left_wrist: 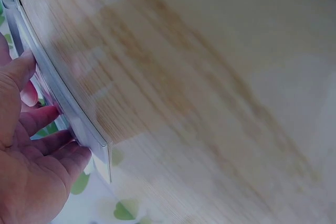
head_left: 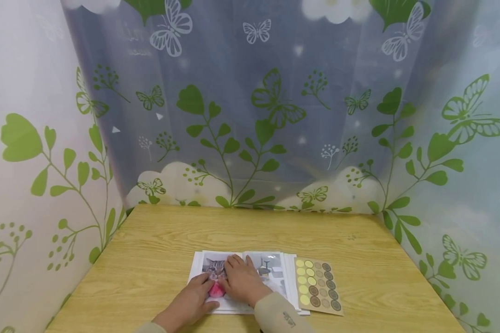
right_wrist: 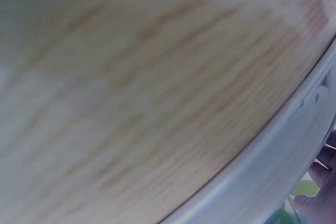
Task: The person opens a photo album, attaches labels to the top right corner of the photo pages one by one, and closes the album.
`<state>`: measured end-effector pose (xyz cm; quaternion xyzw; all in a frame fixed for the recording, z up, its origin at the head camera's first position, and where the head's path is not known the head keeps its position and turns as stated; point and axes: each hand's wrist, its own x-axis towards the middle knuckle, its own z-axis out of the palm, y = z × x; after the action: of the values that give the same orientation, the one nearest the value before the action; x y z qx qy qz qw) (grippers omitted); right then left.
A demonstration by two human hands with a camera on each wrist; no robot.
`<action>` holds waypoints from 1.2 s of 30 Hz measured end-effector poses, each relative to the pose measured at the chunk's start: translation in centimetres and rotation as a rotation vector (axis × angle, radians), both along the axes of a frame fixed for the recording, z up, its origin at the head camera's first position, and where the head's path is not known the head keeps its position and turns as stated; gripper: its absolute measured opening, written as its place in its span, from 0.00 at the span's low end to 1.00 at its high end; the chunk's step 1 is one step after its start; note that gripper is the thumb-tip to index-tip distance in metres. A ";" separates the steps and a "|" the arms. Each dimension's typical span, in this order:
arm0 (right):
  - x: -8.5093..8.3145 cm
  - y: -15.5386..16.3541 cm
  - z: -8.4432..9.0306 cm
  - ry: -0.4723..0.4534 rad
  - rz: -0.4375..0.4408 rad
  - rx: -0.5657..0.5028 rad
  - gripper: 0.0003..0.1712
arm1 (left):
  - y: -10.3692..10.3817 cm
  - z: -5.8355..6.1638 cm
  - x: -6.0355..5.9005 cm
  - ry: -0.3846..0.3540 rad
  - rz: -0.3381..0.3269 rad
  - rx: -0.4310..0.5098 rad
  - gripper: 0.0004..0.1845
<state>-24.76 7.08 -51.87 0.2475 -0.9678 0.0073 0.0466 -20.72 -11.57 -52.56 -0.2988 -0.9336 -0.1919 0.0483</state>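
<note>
An open album [head_left: 290, 282] with white page borders lies on the table. Its left page carries a cat picture [head_left: 211, 267] with a pink patch below the face; the right page has a greyish picture [head_left: 271, 268]. My right hand [head_left: 242, 279] rests flat across the middle of the album, fingers extended and covering part of both pages. My left hand [head_left: 190, 298] touches the lower left of the cat page with loosely bent fingers. In the left wrist view, those fingertips lie on the album [left_wrist: 79, 114] near its edge. The right wrist view catches only part of the right hand [right_wrist: 321, 184].
A tan sheet [head_left: 320, 286] of round yellow and brown stickers lies against the album's right side. The wooden table [head_left: 121, 273] reaches back to a curtain [head_left: 250, 138] printed with butterflies and leaves, which also hangs at both sides.
</note>
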 end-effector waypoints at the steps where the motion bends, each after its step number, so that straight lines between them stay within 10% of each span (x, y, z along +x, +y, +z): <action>1: 0.0 0.0 -0.1 0.005 0.003 0.002 0.33 | 0.0 0.0 0.0 0.000 0.000 -0.001 0.32; 36: 0.1 1.1 -0.6 0.028 -0.018 -0.012 0.33 | 0.1 0.2 0.2 -0.004 0.008 0.003 0.31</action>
<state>-24.68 8.21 -52.42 0.2386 -0.9691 0.0094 0.0619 -20.56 -11.48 -52.38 -0.2949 -0.9345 -0.1936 0.0476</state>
